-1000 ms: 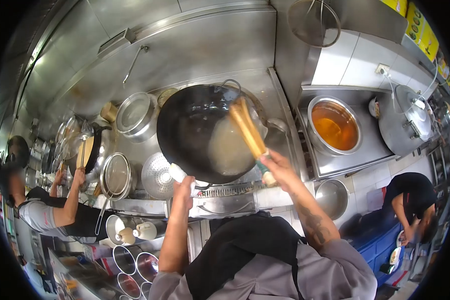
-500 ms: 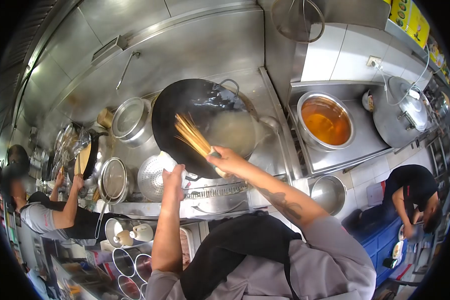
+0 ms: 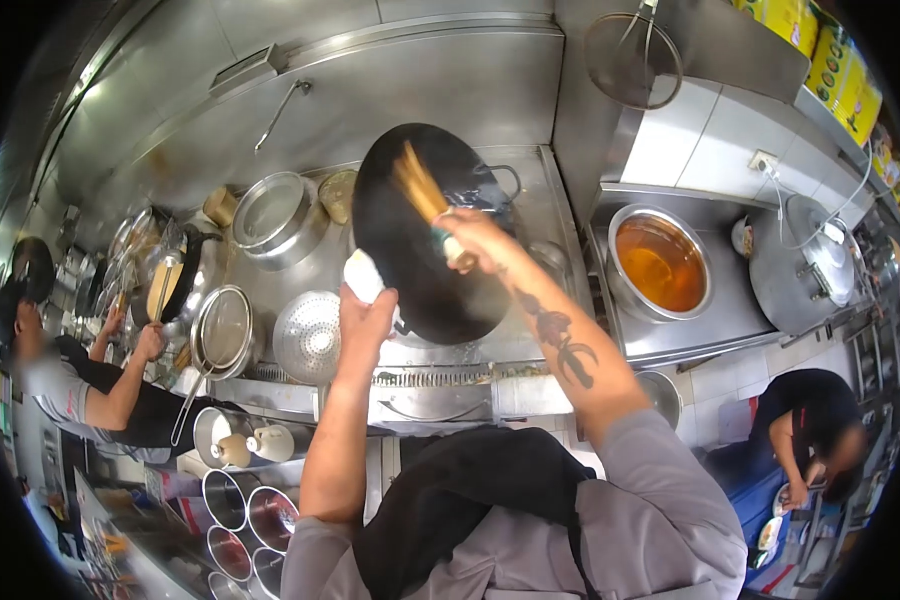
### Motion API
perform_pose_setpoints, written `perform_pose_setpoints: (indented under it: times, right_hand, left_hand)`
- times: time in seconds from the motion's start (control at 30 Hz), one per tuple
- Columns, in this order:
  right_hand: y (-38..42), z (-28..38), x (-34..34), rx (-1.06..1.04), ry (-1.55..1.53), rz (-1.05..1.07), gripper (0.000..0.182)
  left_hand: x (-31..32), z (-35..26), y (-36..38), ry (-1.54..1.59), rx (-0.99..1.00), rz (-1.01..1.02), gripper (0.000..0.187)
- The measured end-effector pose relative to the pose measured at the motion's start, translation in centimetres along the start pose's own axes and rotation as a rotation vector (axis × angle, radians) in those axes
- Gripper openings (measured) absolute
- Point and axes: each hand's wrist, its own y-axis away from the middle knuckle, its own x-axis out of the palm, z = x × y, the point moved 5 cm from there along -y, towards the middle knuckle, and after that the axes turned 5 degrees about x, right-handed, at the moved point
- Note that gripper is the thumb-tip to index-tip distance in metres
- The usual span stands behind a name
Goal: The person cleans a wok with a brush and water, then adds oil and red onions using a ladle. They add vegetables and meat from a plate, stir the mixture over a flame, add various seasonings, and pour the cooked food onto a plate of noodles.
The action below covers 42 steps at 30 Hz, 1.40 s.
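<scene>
Stainless steel covers the whole kitchen line before us, from the wall panels down to the long bench point(image 3: 530, 345) with its burner wells. We hold the big black wok point(image 3: 425, 235) tipped steeply up on its edge over the well near the middle of the bench, so that its dark inside faces us. Our left hand point(image 3: 365, 318) is closed around a white cloth point(image 3: 362, 275) wrapped on the wok's near rim, at its lower left. Our right hand point(image 3: 475, 240) is closed on the handle of a bamboo brush point(image 3: 422, 190), and the bristles lie against the upper inside of the wok. We judge that the step in hand is scrubbing the wok, with the brush working on the upper part of the wall. We think the next move asks for a firm grip on the cloth, so the tilted wok does not slip, while the brush sweeps down to the lower wall. Left of the wok stand a perforated strainer point(image 3: 308, 335), a mesh skimmer point(image 3: 225, 328) and a steel bowl point(image 3: 273, 215). At the right end of the bench is a pot of orange liquid point(image 3: 660, 262). Another person point(image 3: 90, 395) works at the far left end, and a second one bends at the lower right.
</scene>
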Motion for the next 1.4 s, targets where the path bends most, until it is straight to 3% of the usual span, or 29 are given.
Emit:
perform_pose_setpoints:
  times: [0.1,0.17,0.27,0.37,0.4,0.43,0.47,0.5,0.53,0.57,0.63,0.7,0.77,0.83,0.87,0.9,0.93,1.0,1.07,1.13,1.27,1.33,1.4]
  right_hand:
    - [0.9,1.5,-2.5,0.003,-0.105,-0.045,0.030]
    - [1.0,1.7,-4.7,-0.021,-0.203,0.022,0.032]
    - [4.1,2.4,-5.2,-0.003,-0.247,-0.019,0.027]
    - [6.3,0.1,-2.6,-0.092,-0.054,-0.115,0.020]
    - [6.6,-2.3,-1.2,-0.303,0.032,0.010,0.024]
    - [9.0,-3.8,1.3,-0.379,0.255,-0.091,0.033]
    - [10.0,-8.2,2.4,-0.211,0.315,-0.007,0.049]
    - [10.8,-12.5,2.7,-0.717,0.572,-0.081,0.063]
    - [12.6,-14.9,2.0,-0.495,0.663,0.056,0.068]
    - [12.6,-17.9,-0.2,-0.509,0.768,0.081,0.067]
    - [9.9,-22.1,-7.5,-0.002,1.196,-0.178,0.064]
    - [9.1,-20.2,-14.6,-0.026,1.063,-0.445,0.059]
    - [10.8,-15.2,-16.7,0.124,0.733,-0.515,0.056]
    - [13.0,-14.5,-16.7,0.016,0.757,-0.564,0.056]
    - [14.1,-14.5,-16.7,-0.097,0.784,-0.616,0.056]
    - [14.7,-16.4,-16.9,-0.207,0.793,-0.642,0.057]
    - [15.6,-17.8,-16.3,-0.109,0.749,-0.603,0.059]
    - [16.5,-20.3,-14.7,-0.017,0.713,-0.549,0.060]
    - [15.6,-25.0,-14.8,0.263,0.769,-0.572,0.061]
    - [14.6,-26.8,-14.4,0.182,0.963,-0.604,0.059]
    - [13.9,-28.2,-15.4,0.124,1.029,-0.463,0.057]
    - [15.3,-28.3,-16.5,0.271,1.198,-0.717,0.052]
    - [16.0,-29.6,-17.1,0.294,1.222,-0.763,0.044]
  left_hand:
    - [0.1,0.2,-1.2,-0.143,0.123,0.040,0.047]
    - [1.1,-4.6,0.7,-0.191,0.235,0.052,0.049]
    - [1.5,-6.1,1.4,-0.291,0.348,0.074,0.053]
    - [1.8,-6.1,1.9,-0.390,0.424,0.083,0.053]
    - [1.9,-5.4,1.5,-0.390,0.424,0.101,0.053]
    - [1.6,-5.1,1.1,-0.320,0.447,0.068,0.052]
    - [1.2,-4.9,0.8,-0.251,0.471,0.033,0.051]
    - [0.5,-5.3,0.8,-0.136,0.285,0.035,0.049]
    - [-0.6,-4.4,0.1,-0.115,0.257,-0.006,0.046]
    - [-2.5,-2.1,-1.1,-0.123,0.288,-0.050,0.046]
    - [-5.9,1.4,-2.1,-0.163,0.182,-0.081,0.041]
    - [-8.2,4.5,-2.3,-0.085,0.166,-0.131,0.035]
    - [-9.6,6.8,-1.6,-0.039,0.111,-0.151,0.032]
    - [-10.4,9.8,-0.7,0.127,-0.304,-0.198,0.025]
    - [-10.1,10.8,-0.5,0.131,-0.303,-0.195,0.025]
    - [-9.2,12.8,0.3,0.218,-0.435,-0.217,0.022]
    - [-8.2,14.8,1.1,0.308,-0.569,-0.246,0.019]
    - [-5.1,17.6,1.8,0.449,-0.600,-0.181,0.029]
    - [-1.2,16.5,2.3,0.553,-0.635,-0.188,0.023]
    - [1.5,16.7,1.4,0.596,-0.650,-0.107,0.027]
    - [3.1,17.6,-1.2,0.626,-0.688,-0.175,0.030]
    - [3.7,18.4,-2.3,0.611,-0.677,-0.170,0.031]
    - [4.0,18.9,-2.7,0.546,-0.716,-0.187,0.032]
